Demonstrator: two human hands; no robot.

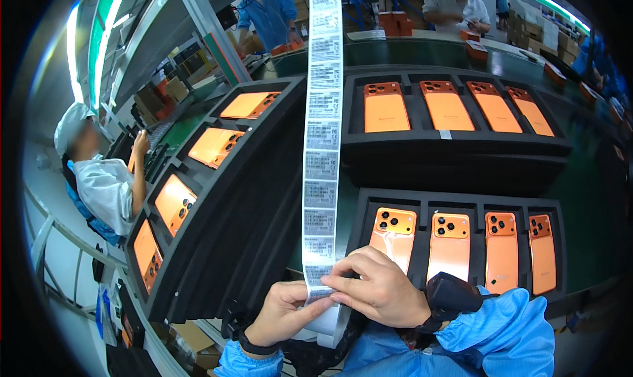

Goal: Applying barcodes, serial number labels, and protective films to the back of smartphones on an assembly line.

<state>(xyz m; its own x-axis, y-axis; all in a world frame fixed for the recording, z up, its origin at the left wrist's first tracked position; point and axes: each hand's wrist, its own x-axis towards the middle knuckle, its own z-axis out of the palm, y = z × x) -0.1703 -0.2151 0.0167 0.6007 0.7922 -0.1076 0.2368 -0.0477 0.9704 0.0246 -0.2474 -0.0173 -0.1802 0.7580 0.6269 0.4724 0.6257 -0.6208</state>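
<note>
A long strip of printed white labels (321, 136) runs from the top of the view down to my hands. My left hand (285, 311) pinches the strip's lower part between thumb and fingers. Close against it, my right hand (379, 288) has thumb and fingertips together at the strip's right edge, on one label. Below my fingers more of the pale strip hangs in a loop (328, 327). Just beyond my right hand, an orange smartphone (393, 235) lies back up in a black foam tray (422, 198) with several others like it.
Behind that tray stands another black foam tray (455, 143) of orange phones. A tall stack of black trays (217, 225) rises on the left, phones in its top one. A co-worker (99, 179) sits at far left; others work across the green bench (290, 64), near orange boxes (395, 24).
</note>
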